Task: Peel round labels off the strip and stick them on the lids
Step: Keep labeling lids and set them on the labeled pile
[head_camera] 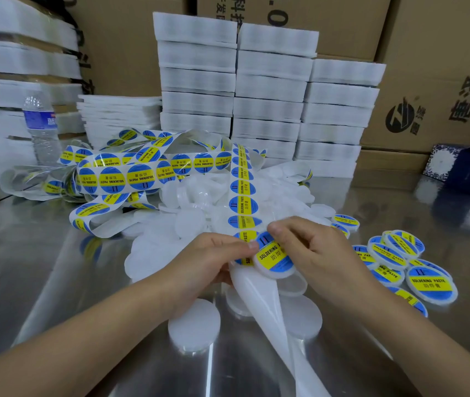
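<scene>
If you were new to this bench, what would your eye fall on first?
The tangled blue-and-yellow label strip heaped at centre left stands out first. At centre front the left hand pinches that strip while the right hand holds a labelled lid. Finished lids pile up at right, with white stacks behind.

bright, even light | glare on steel table [56,267] | edges bowed | slightly soft
</scene>
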Tool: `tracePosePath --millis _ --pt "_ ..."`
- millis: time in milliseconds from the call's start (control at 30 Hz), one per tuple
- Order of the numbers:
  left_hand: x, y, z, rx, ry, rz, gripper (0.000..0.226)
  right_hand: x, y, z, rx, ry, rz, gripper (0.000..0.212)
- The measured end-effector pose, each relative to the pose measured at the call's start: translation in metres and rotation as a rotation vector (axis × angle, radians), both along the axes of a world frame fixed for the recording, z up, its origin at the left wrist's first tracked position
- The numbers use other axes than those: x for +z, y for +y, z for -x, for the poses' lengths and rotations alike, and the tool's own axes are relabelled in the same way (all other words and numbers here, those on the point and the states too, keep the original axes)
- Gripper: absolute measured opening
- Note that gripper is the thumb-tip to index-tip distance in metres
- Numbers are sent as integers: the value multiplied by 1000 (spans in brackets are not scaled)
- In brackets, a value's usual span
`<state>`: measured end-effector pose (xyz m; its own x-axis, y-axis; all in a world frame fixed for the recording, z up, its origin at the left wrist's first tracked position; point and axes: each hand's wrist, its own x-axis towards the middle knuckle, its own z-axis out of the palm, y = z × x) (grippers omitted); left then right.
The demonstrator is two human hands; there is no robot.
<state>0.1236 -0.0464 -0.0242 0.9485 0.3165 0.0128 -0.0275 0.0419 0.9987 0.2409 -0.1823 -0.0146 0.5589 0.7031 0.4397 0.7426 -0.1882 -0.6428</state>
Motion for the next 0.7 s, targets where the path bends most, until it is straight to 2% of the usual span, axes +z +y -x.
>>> tracePosePath --millis 33,133,267,333,433,500,700 --pt "0 1 0 2 -12 -9 29 0 0 2 21 -29 17 44" --pt "0 2 0 13 -19 -28 21 -3 1 6 98 -174 73 65" --pt "-3 1 -2 57 18 -102 25 -1 0 5 79 -242 42 54" --pt "-3 0 -3 81 37 -133 27 0 -1 0 8 -225 30 51" --pt "-3 3 -4 96 22 -180 19 -1 -2 -16 -170 -225 10 53" --pt "-5 5 -4 99 7 -240 24 -1 -6 -31 -273 -246 102 56" --pt "-8 9 -5 52 -61 -331 58 -1 -28 -69 -574 -237 546 60"
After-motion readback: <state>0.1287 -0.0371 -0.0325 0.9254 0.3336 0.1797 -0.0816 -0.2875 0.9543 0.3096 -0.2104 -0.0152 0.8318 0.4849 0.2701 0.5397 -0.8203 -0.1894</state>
